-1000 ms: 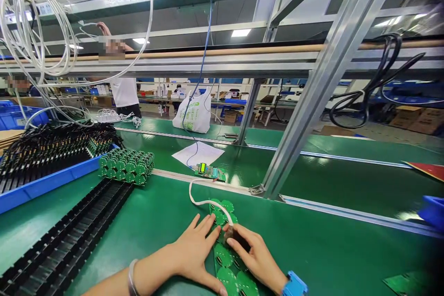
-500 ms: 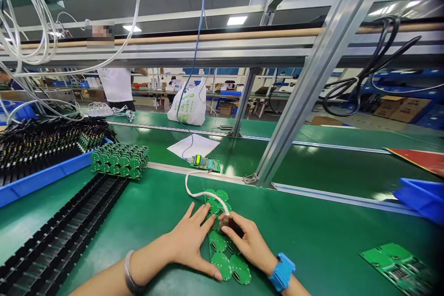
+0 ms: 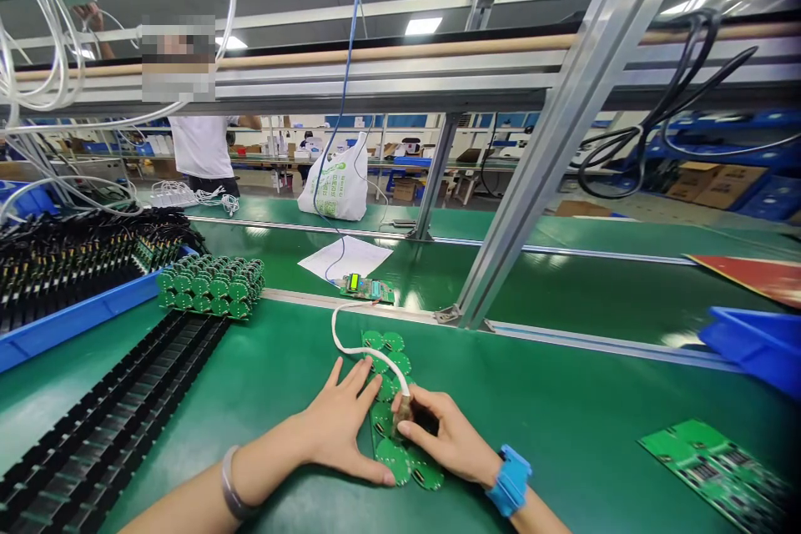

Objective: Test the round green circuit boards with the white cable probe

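Observation:
A panel of round green circuit boards (image 3: 393, 461) lies on the green tabletop in front of me. My left hand (image 3: 338, 425) is spread flat, its fingertips and thumb on the panel's left edge. Between its thumb and fingers, my right hand (image 3: 441, 434) grips a brownish probe (image 3: 402, 417) over the lower half of the panel. From the probe's top a white cable (image 3: 366, 350) curves back to a small circuit board with a lit yellow-green display (image 3: 369, 289). The probe's tip is hidden by my right hand.
Stacked round boards (image 3: 213, 287) stand at the left by a black slotted rack (image 3: 118, 400) and a blue tray (image 3: 81, 317) of dark parts. Another green board (image 3: 707, 467) lies at right, near a blue bin (image 3: 751, 350). A metal post (image 3: 551, 150) rises beyond my hands. A person stands far left.
My right hand and the probe have shifted slightly down the panel. The whole view has moved a little. In the background, the person's raised hand now shows at the upper left.

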